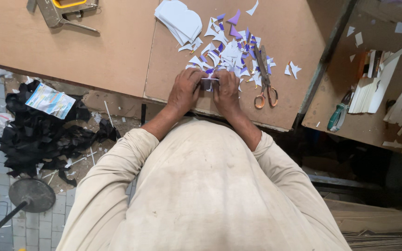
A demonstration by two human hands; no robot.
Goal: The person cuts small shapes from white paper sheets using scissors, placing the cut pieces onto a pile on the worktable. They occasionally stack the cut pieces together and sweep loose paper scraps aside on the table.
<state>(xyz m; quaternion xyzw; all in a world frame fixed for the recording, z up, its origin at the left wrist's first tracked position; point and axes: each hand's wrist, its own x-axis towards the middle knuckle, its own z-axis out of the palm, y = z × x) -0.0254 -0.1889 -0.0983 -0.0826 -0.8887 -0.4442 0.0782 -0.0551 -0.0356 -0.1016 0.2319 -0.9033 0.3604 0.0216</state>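
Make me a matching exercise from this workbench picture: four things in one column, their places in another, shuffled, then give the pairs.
Things:
1. scissors
2. staple gun
3. black scraps
4. small folded piece

Places:
A. on the floor, left of the person
B. between the left hand and right hand
C. far left corner of the board
D. beside the paper cuttings, right of the hands

Pairs: 1-D, 2-C, 3-A, 4-B

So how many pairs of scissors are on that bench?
1: the scissors lie among the paper scraps, just beyond the right hand. Others could be hidden under the scraps.
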